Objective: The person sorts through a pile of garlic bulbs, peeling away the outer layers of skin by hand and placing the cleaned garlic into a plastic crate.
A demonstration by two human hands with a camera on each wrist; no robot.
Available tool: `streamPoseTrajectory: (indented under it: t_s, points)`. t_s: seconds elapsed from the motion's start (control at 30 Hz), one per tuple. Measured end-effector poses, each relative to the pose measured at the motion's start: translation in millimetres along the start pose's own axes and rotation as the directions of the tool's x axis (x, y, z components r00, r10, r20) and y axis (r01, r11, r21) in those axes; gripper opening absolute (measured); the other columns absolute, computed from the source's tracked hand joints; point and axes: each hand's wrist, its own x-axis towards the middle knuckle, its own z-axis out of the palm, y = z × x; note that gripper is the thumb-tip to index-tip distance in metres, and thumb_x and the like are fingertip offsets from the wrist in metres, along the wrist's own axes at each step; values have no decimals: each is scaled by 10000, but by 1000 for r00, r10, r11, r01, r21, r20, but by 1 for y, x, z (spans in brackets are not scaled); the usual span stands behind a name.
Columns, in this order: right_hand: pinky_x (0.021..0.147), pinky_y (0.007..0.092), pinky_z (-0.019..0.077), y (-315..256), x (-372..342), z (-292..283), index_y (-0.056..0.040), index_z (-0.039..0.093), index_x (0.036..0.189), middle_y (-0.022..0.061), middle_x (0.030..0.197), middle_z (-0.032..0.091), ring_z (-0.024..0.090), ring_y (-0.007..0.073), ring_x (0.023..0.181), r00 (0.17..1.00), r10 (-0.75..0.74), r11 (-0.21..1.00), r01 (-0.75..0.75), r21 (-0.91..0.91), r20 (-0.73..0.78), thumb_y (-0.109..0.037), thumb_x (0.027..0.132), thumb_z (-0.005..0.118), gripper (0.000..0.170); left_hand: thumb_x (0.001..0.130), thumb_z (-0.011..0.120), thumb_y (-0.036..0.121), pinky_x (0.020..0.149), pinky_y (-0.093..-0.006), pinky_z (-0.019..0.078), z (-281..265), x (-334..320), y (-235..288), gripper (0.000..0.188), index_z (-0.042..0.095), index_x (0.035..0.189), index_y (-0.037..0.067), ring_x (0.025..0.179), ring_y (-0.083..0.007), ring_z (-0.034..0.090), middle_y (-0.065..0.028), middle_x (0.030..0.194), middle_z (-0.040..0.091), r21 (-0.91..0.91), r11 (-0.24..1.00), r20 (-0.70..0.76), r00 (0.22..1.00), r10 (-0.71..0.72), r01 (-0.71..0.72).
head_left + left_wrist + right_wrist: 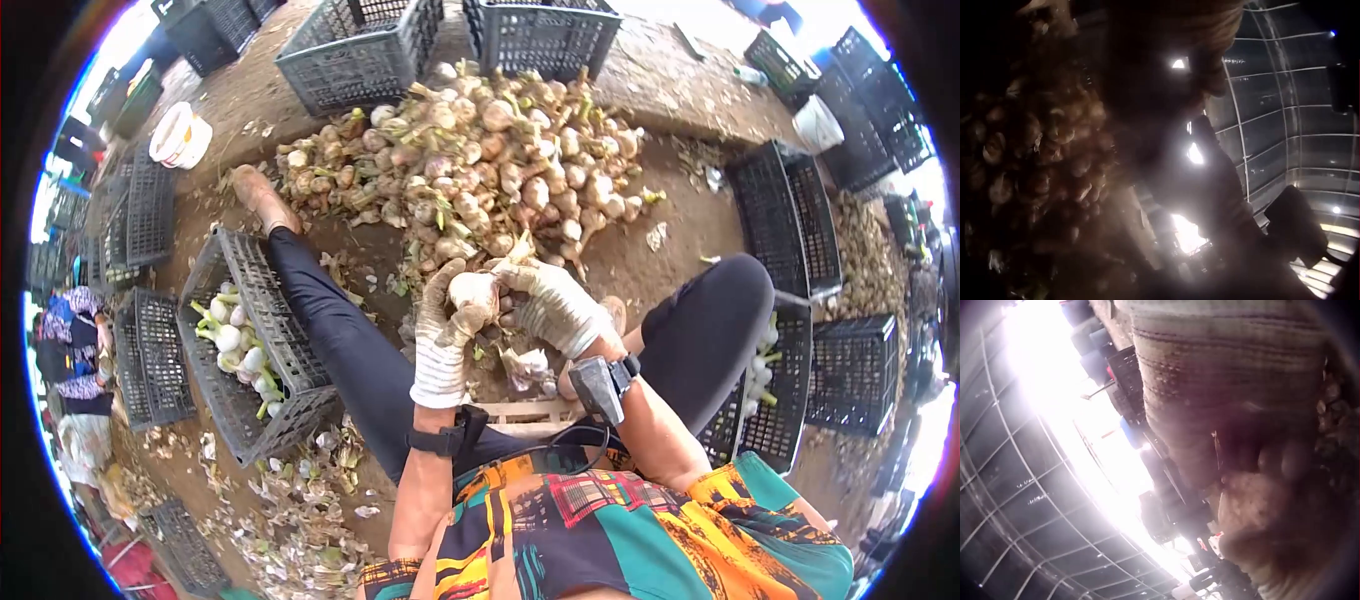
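Note:
Both hands wear striped, soiled gloves and meet at a garlic bulb [474, 294] in the middle of the head view. The left hand [442, 330] grips the bulb from the left, its thumb across the lower side. From the right, the right hand [556, 303] curls its fingers at the bulb and its stem. In the right wrist view the bulb [1252, 501] shows pale below the right glove [1229, 381]. The left wrist view is dark; the left hand [1172, 56] is a shadowed shape there. A large garlic pile [500, 150] lies just beyond the hands.
A tilted crate [300, 370] with whitish bulbs stands at the left, another crate [778, 400] at the right. Two crates stand behind the pile. Peelings [310, 520] litter the floor at lower left. White buckets [180, 137] stand farther off, and another person is at far left.

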Motion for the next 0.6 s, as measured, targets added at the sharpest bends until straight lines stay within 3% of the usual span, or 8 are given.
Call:
streamPoseTrajectory:
  t_s: [0.1, 0.17, 0.23, 0.3, 0.37, 0.43, 0.53, 0.6]
  points:
    - [637, 291, 520, 11, -3, -20, -41, 625, 1010, 69, 880, 639, 621, 185, 737, 945, -307, 836, 325, -443, 114, -44, 780, 664, 233, 811, 728, 210, 756, -283, 552, -3, -8, -20, 565, 453, 1283, 66, 907, -181, 618, -97, 1039, 592, 125, 989, -21, 997, 77, -73]
    - [670, 294, 524, 9, -1, -36, -55, 633, 1046, 82, 901, 640, 631, 213, 771, 650, -476, -43, 656, -754, 592, 10, 713, 682, 343, 812, 724, 241, 752, -300, 556, 1, -12, -23, 573, 447, 1285, 74, 905, -189, 620, -91, 1036, 591, 139, 989, -58, 997, 58, -50]
    - [668, 260, 525, 12, 5, -43, -19, 637, 1028, 48, 883, 630, 631, 153, 766, 794, -447, 413, 591, -693, 412, 12, 791, 640, 239, 783, 747, 316, 718, -345, 573, 3, -11, -29, 625, 440, 1281, 98, 891, -218, 640, -91, 1033, 600, 85, 996, -61, 997, 38, -32]
    - [667, 235, 523, 10, 3, -48, 2, 640, 1020, 31, 867, 624, 629, 117, 767, 812, -413, 451, 575, -683, 412, 17, 823, 625, 199, 781, 746, 323, 730, -361, 574, 7, -12, -25, 629, 440, 1281, 98, 890, -217, 638, -92, 1025, 600, -83, 996, -33, 998, -46, 43]
    - [667, 220, 519, 2, -4, -51, 6, 640, 1022, 30, 853, 622, 625, 106, 774, 723, -392, 85, 645, -760, 569, 25, 808, 636, 214, 783, 747, 299, 732, -361, 579, 14, -12, -23, 627, 433, 1285, 91, 870, -221, 637, -104, 1013, 597, -191, 979, -40, 996, -83, 74]
    - [651, 230, 515, 3, 0, -55, 15, 639, 989, 38, 830, 622, 619, 110, 762, 711, -422, 165, 671, -723, 563, 7, 795, 646, 194, 789, 746, 239, 739, -345, 580, 4, -5, -29, 596, 442, 1276, 79, 848, -205, 633, -105, 1008, 597, 15, 1000, -51, 999, -3, 4]
    - [649, 298, 523, 12, 2, -48, 3, 640, 951, 62, 841, 633, 627, 162, 770, 961, -252, 897, 275, -345, 113, -6, 751, 655, 201, 794, 719, 105, 663, -265, 553, 6, -5, -25, 494, 491, 1230, 48, 775, -145, 608, -90, 982, 599, 413, 905, -61, 988, 142, -104]
    - [632, 340, 529, 26, 6, -40, 10, 635, 873, 65, 819, 640, 625, 163, 774, 998, -66, 997, 67, 36, -22, -53, 770, 634, 121, 798, 695, 59, 626, -239, 529, 3, -5, -28, 446, 515, 1205, 37, 748, -122, 593, -71, 967, 601, 626, 763, -37, 972, 232, -158]
